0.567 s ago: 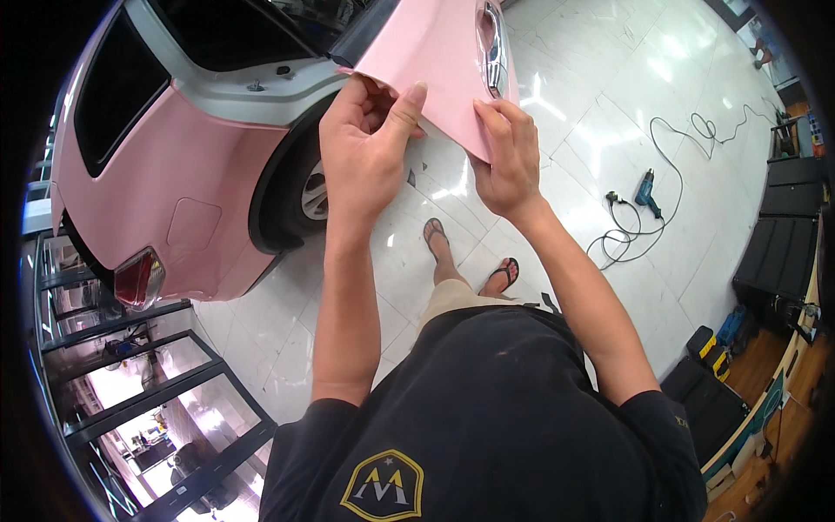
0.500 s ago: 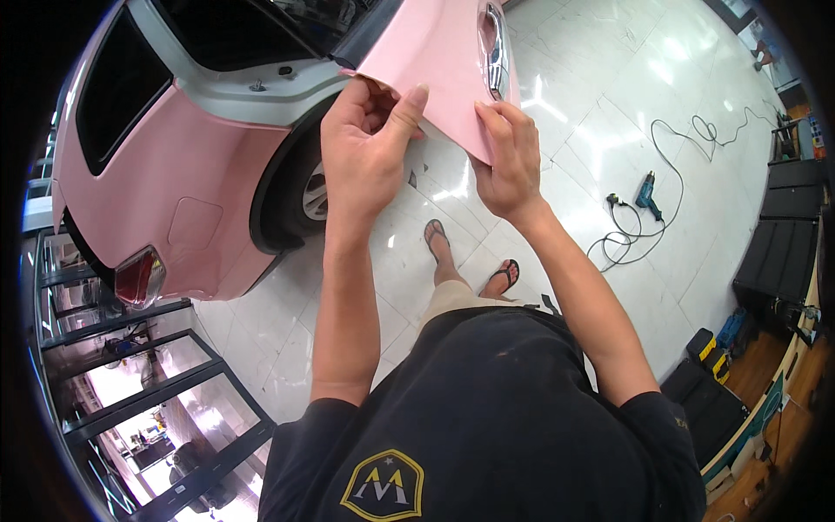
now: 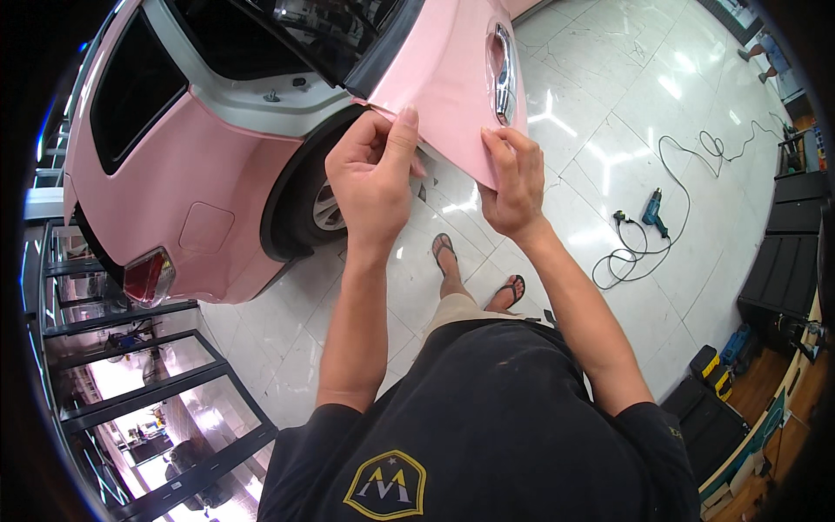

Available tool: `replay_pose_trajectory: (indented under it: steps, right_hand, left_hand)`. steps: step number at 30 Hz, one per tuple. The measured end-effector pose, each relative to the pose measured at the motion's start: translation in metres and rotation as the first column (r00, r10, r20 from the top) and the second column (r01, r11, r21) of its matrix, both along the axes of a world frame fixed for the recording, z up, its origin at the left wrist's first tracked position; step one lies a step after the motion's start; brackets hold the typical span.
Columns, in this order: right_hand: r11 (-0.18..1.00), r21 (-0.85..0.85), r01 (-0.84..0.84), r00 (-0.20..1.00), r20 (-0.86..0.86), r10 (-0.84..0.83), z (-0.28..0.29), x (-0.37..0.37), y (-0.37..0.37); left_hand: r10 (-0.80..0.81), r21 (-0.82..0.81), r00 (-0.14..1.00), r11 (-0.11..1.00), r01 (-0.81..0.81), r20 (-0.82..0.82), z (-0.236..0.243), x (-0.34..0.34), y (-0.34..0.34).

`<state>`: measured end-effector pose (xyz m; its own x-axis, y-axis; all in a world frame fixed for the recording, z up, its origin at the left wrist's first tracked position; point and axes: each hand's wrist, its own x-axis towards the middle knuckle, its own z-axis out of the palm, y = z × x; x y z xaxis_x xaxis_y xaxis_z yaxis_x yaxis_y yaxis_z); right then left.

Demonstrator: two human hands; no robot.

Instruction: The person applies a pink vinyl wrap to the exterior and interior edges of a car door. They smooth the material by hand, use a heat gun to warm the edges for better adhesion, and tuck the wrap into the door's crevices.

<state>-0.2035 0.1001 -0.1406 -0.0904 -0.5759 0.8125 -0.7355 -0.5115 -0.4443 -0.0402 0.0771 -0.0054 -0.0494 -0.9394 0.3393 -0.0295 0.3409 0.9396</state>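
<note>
An open pink car door (image 3: 457,83) with a chrome handle (image 3: 504,80) juts toward me from the top. My left hand (image 3: 374,178) is closed at the door's rear edge, left of the handle, its thumb on the outer skin and its other fingers curled underneath, partly hidden. Lower on the same edge, my right hand (image 3: 515,187) grips the corner below the handle, fingertips on the pink face and thumb tucked behind. Whether a loose film lip lies between the left fingers is too small to tell. Behind the left hand sits the rear wheel (image 3: 329,209).
The pink car body (image 3: 209,187) fills the left, with its red tail light (image 3: 150,277). A blue heat gun (image 3: 652,210) and its coiled cable lie on the tiled floor to the right. Black cases (image 3: 774,270) line the right side. Another person's legs (image 3: 767,63) show far right.
The whole view has shifted, so the car and floor sit lower in the picture. Both hands stay at the door edge; the left fingers seem more tightly curled.
</note>
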Motion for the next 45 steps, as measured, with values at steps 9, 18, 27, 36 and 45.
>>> replay_pose_trajectory:
  steps: [9,18,27,36,45]
  right_hand:
    - [0.999,-0.05,0.003,0.999,0.032,-0.002,-0.005,-0.002,-0.004]
    - [0.997,-0.072,0.018,0.998,0.059,-0.014,-0.004,-0.008,-0.001]
    - [1.0,-0.02,-0.008,0.997,0.072,0.01,-0.007,-0.007,0.001]
    - [1.0,-0.018,-0.012,0.996,0.09,0.013,-0.004,-0.004,0.005]
    - [0.999,0.001,-0.037,0.996,0.086,0.036,-0.002,-0.003,0.005]
  left_hand:
    - [0.32,-0.21,0.92,0.938,-0.274,0.226,0.013,-0.023,0.011]
    - [0.444,-0.358,0.826,0.877,-0.321,0.347,0.023,-0.047,0.017]
    - [0.362,-0.3,0.891,0.912,-0.278,0.274,0.007,-0.039,0.024]
    - [0.091,-0.248,0.991,0.966,-0.065,0.094,-0.028,-0.014,0.029]
    - [-0.008,-0.15,1.0,0.989,0.011,0.017,-0.048,-0.019,0.008]
